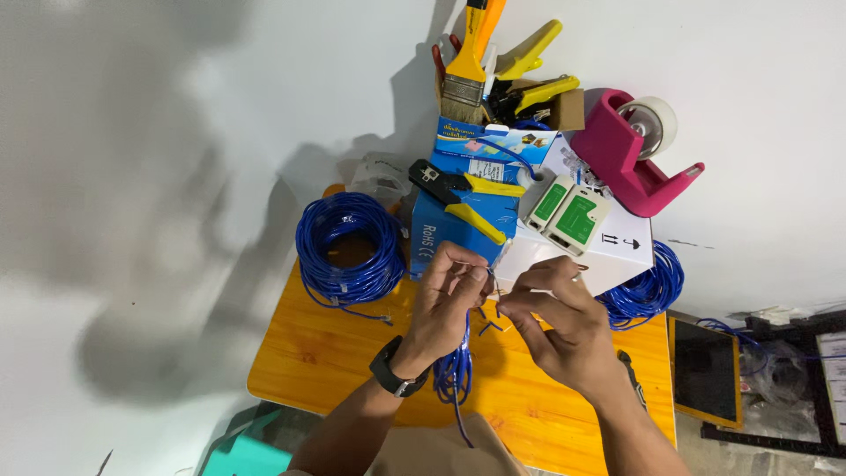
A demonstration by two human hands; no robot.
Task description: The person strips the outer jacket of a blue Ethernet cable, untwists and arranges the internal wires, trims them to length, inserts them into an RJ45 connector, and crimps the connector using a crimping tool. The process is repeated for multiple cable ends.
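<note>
My left hand (445, 300) pinches the end of a blue network cable (456, 375) over the small orange wooden table (308, 353). The cable hangs down from that hand in a loose bundle toward my lap. My right hand (560, 322) meets it from the right, its fingertips on the thin wires sticking out of the cable end. A black watch sits on my left wrist. Small wire offcuts lie on the table just under the hands.
A blue cable coil (345, 247) lies at the table's left, another (648, 286) at the right. Behind the hands are a blue box (458, 220) with a yellow-handled crimper (463, 189), a green-and-white cable tester (568, 211), a pink tape dispenser (630, 145), a paintbrush (465, 75).
</note>
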